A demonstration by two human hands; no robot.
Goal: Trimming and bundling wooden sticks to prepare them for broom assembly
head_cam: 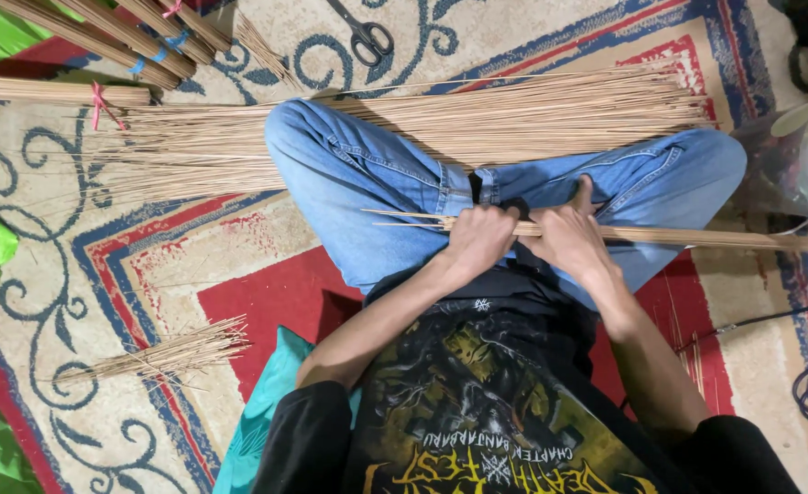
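Looking down from my head, my left hand and right hand are side by side, both clenched around a thin bundle of sticks lying across my lap. The bundle runs out past my right hand. Beyond both hands, over my jeans, a loose pile of sticks lies spread on the carpet. Farther beyond them lie scissors. A small heap lies well left of my left hand.
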